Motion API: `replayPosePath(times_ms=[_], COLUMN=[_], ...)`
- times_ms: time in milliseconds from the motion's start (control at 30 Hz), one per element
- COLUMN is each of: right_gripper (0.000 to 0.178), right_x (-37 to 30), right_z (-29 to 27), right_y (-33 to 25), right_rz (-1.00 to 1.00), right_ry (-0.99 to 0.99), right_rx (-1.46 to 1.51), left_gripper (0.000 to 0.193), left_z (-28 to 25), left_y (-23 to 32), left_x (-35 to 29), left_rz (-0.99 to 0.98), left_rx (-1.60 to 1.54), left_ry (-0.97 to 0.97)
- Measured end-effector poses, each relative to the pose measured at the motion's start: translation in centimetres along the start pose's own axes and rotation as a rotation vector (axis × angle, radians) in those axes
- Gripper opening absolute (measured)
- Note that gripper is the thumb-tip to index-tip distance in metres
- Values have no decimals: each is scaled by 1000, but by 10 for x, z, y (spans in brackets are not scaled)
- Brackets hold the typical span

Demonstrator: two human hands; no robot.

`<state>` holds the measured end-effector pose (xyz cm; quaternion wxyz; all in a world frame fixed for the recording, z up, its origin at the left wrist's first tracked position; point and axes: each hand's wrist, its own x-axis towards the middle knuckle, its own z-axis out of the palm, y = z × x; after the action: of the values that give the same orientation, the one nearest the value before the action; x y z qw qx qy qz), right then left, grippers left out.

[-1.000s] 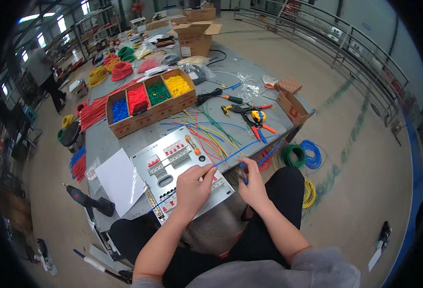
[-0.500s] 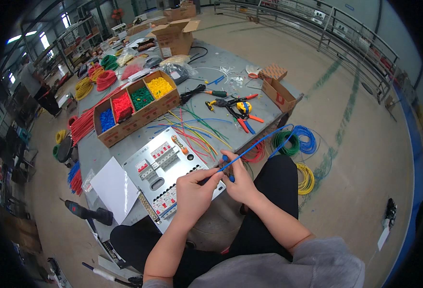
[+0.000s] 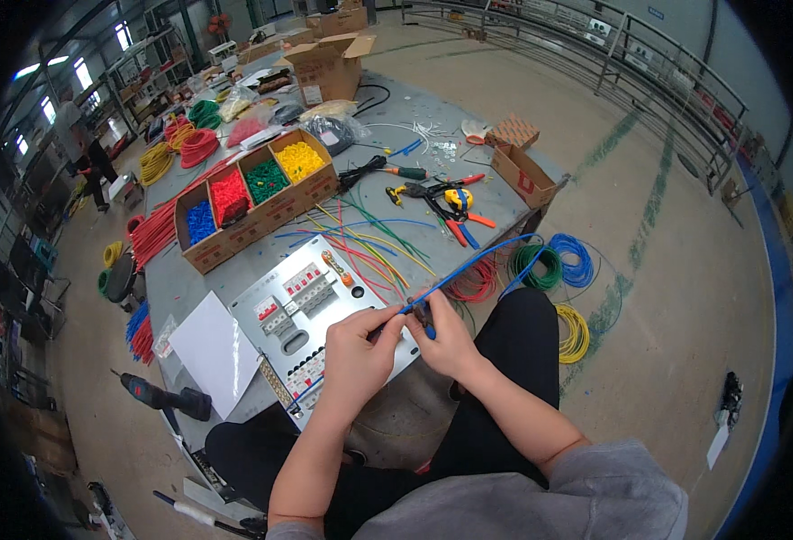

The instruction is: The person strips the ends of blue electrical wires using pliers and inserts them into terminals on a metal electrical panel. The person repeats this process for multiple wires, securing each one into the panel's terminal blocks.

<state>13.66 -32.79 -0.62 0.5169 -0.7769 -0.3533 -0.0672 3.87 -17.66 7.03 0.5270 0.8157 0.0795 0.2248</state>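
Note:
Above the near right edge of a metal mounting plate (image 3: pixel 338 308), my left hand (image 3: pixel 360 349) pinches a blue wire (image 3: pixel 468 265) between thumb and fingers. My right hand (image 3: pixel 449 342) is closed around small blue-handled pliers (image 3: pixel 420 313), whose jaws sit at the wire beside my left fingertips. Fingers partly cover the tool, so whether the jaws touch the wire cannot be made out. From there the wire runs off to the right in an arc, then down toward my knee. Circuit breakers (image 3: pixel 306 283) sit on the plate, and my left hand partly hides the lower breaker row (image 3: pixel 306 373).
Left of the plate lie a white sheet (image 3: pixel 212 351) and a cordless drill (image 3: pixel 167 396). Behind it stands a divided cardboard box (image 3: pixel 261 220) of coloured terminals. Loose wires (image 3: pixel 369 247) and hand tools (image 3: pixel 446 202) lie on the table; wire coils (image 3: pixel 572 261) rest to the right.
The pliers have turned in my right hand, and less of their blue handles shows. My left hand has shifted slightly left. The blue wire's arc has moved a little. A person far left has moved.

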Motion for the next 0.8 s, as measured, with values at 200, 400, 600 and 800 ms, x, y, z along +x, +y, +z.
replayPosePath(times_ms=[200,400,600,800], right_gripper=[24,31,31,28], right_x=[-7,-3,-6,0], right_z=[18,13,9,0], right_y=[-1,7,6,20], right_rz=[192,378,271,319], right_ry=[-10,-185,-326,-236], right_rx=[225,570,704,724], left_gripper=[16,16,18,19], left_z=[-4,-12,-6,-38], left_y=[3,-5,-17,-18], left_x=[0,-1,-11,-8], left_rz=[92,122,87,-10], left_rx=[122,193,334,343], left_ry=[75,36,-237,-298])
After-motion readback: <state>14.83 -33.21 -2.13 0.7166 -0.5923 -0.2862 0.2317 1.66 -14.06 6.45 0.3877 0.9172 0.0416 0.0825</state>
